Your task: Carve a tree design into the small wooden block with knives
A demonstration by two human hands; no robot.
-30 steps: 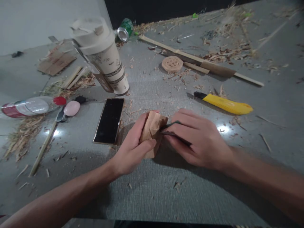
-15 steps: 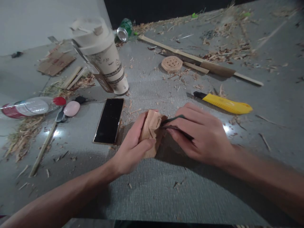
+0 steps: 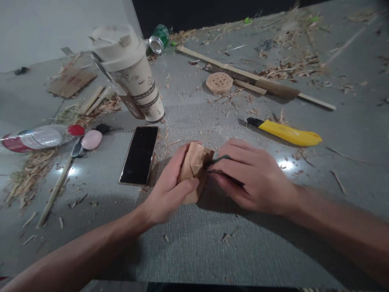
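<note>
My left hand (image 3: 170,186) is closed around a small carved wooden block (image 3: 196,164), its thumb lying across the near side. The block is held tilted just above the table, and cut facets show on its upper part. In my right hand (image 3: 255,176) a thin, dark folded sheet (image 3: 225,172) is pinched, with a greenish upper edge; it looks like sandpaper. Its tip touches the block's right side, or comes very close to it. Fingers cover most of the sheet. A yellow utility knife (image 3: 288,133) lies beyond my right hand.
Left of the block lies a phone (image 3: 139,155), with a tall lidded cup (image 3: 136,77) behind it. A bottle (image 3: 45,136) rests at far left. Farther back are a wooden disc (image 3: 219,82), a long wooden strip (image 3: 225,65) and a green can (image 3: 159,39). Wood shavings litter the table.
My right hand has shifted slightly, and the folded sheet sits at a slightly different angle against the block. My left hand keeps its hold on the block almost unmoved.
</note>
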